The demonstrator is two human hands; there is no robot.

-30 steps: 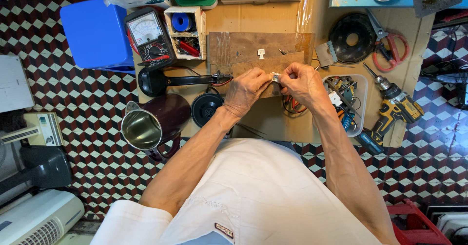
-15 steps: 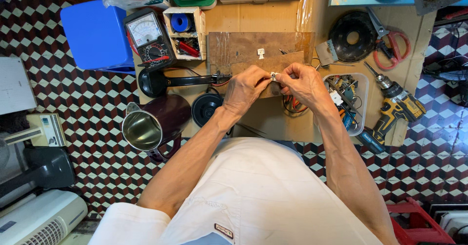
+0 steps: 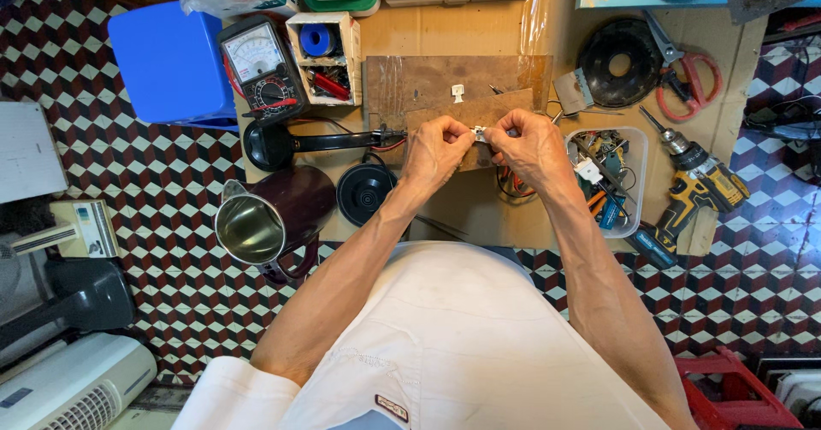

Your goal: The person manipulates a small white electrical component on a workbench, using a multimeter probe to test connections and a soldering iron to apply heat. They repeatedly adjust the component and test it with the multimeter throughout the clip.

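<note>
I have a small pale metal part pinched between the fingertips of both hands, held just above the brown board that lies on the cardboard-covered surface. My left hand is closed on it from the left, fingers curled in tight, and my right hand is closed on it from the right, thumb and forefinger meeting at the part. The two grips almost touch; the part sits in the narrow gap between them, and most of it is hidden by my fingers, so I cannot tell its exact shape. What shows seems to run left to right, from one set of fingertips to the other. Neither hand is nearer than the other: the part is at both sets of fingertips, centred in front of me, on the far side of my forearms.

A second small white piece lies on the board, farther away and slightly left of my hands. Left of my left hand lies the black kettle base with its handle, and nearer, a round black disc and the dark kettle body with its steel inside. Just right of my right hand is a clear tray of wires and small parts, with a yellow cordless drill beyond it. An analog multimeter stands at the far left.
</note>
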